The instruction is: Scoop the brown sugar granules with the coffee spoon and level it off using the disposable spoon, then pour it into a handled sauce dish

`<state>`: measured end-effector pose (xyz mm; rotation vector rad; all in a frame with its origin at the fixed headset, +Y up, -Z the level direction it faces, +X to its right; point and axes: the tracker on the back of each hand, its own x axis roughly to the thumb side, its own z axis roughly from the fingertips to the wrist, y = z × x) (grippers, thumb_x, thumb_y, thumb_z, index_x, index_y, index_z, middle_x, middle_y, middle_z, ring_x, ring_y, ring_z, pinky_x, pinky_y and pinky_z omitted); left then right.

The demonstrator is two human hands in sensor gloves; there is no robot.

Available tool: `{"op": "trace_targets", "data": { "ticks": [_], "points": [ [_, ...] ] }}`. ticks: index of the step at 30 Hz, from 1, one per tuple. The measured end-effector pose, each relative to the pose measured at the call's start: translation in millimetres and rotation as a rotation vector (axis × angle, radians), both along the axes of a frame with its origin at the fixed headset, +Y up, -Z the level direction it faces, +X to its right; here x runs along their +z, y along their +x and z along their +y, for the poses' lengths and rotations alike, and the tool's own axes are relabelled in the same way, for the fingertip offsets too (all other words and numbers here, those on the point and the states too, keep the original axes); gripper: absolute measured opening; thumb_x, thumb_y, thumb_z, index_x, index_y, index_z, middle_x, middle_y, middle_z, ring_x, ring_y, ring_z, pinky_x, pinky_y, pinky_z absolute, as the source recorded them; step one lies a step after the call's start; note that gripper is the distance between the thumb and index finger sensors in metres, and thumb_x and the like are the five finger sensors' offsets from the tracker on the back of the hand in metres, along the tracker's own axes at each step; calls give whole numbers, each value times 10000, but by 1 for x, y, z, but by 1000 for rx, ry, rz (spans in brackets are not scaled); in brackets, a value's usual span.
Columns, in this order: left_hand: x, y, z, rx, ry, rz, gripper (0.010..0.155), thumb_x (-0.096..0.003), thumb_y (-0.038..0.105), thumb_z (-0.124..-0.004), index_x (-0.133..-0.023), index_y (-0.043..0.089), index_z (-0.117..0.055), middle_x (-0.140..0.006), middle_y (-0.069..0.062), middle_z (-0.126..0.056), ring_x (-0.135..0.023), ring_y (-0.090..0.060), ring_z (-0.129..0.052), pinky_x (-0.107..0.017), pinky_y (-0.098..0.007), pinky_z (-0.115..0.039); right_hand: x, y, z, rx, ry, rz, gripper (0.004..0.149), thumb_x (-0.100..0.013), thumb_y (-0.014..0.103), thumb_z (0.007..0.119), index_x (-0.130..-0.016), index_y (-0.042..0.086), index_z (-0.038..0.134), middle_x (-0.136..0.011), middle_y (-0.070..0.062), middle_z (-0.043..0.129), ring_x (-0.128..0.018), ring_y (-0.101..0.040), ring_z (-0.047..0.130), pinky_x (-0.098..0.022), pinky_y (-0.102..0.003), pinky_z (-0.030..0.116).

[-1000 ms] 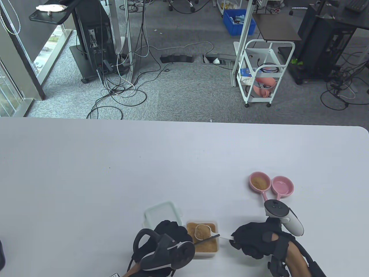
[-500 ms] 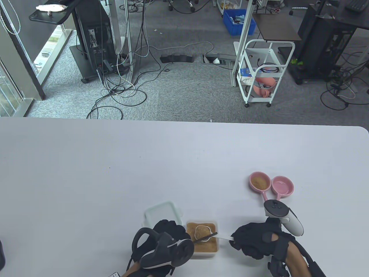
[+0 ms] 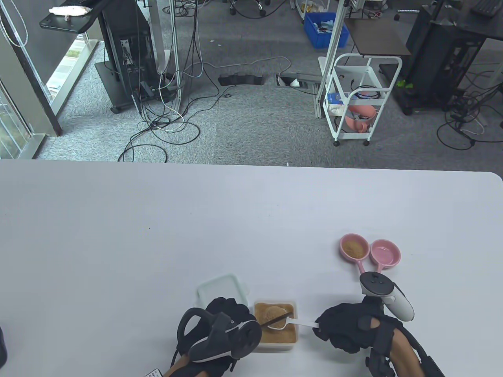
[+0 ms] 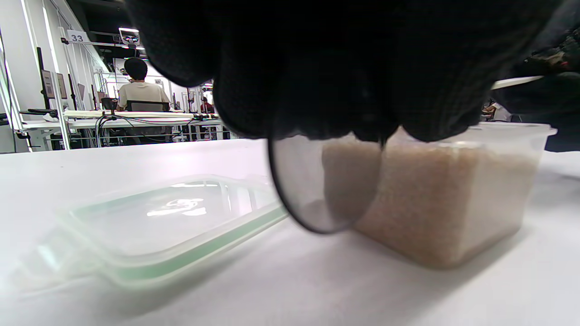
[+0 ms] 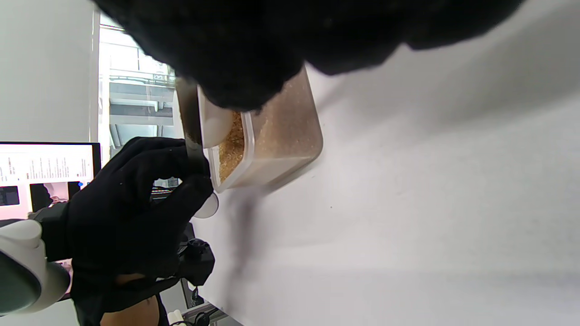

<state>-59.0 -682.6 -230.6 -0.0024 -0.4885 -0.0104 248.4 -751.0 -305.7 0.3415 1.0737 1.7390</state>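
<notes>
A clear tub of brown sugar (image 3: 279,337) stands near the table's front edge. My right hand (image 3: 319,326) pinches the handle of the white coffee spoon (image 3: 300,323); its sugar-filled bowl hovers over the tub. My left hand (image 3: 251,320) grips the dark disposable spoon (image 3: 279,316), whose thin handle lies across the coffee spoon's bowl. The disposable spoon's translucent bowl (image 4: 324,190) hangs below my left fingers, beside the tub (image 4: 453,199). In the right wrist view the dark handle (image 5: 189,129) sits against the white spoon bowl (image 5: 216,123). Two pink handled sauce dishes stand right: one with sugar (image 3: 355,248), one empty (image 3: 385,253).
The tub's green-rimmed lid (image 3: 220,290) lies flat just left of the tub, behind my left hand. The white table (image 3: 157,235) stretches away to the far edge. Beyond it are a carpeted floor with cables and a white trolley (image 3: 355,100).
The disposable spoon's handle has drawn back leftward across the coffee spoon's bowl, and my left hand has shifted slightly left. My right hand and the coffee spoon have barely moved.
</notes>
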Motion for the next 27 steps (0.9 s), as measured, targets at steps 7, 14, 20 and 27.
{"op": "trace_targets", "data": {
  "ticks": [7, 14, 20, 27],
  "points": [
    [-3, -3, -1, -8, -4, 17, 402, -390, 572, -871, -752, 405, -924, -759, 164, -963, -757, -138, -999, -731, -451, -736, 0, 0, 0, -1, -1, 3, 431, -495, 391, 786, -786, 101, 920, -366, 22, 998, -92, -182, 936, -287, -454, 817],
    [-7, -7, -2, -11, -3, 35, 402, -391, 573, -870, -753, 407, -923, -760, 165, -963, -758, -137, -998, -732, -450, -737, 0, 0, 0, -2, -2, 7, 432, -496, 392, 786, -785, 101, 920, -366, 28, 999, -91, -181, 936, -287, -454, 817],
    [-10, -9, -3, -11, -2, 50, 403, -391, 570, -871, -755, 405, -922, -761, 163, -962, -758, -138, -999, -732, -448, -739, 0, 0, 0, -2, -3, 9, 433, -495, 392, 786, -784, 100, 921, -365, 28, 999, -90, -181, 936, -287, -453, 818],
    [-11, -10, -4, -12, -2, 58, 403, -392, 571, -870, -756, 405, -922, -762, 163, -962, -759, -139, -997, -732, -448, -739, 1, 0, 0, -2, -9, 5, 432, -496, 391, 786, -784, 100, 921, -364, 27, 999, -89, -181, 936, -286, -454, 818]
  ]
}}
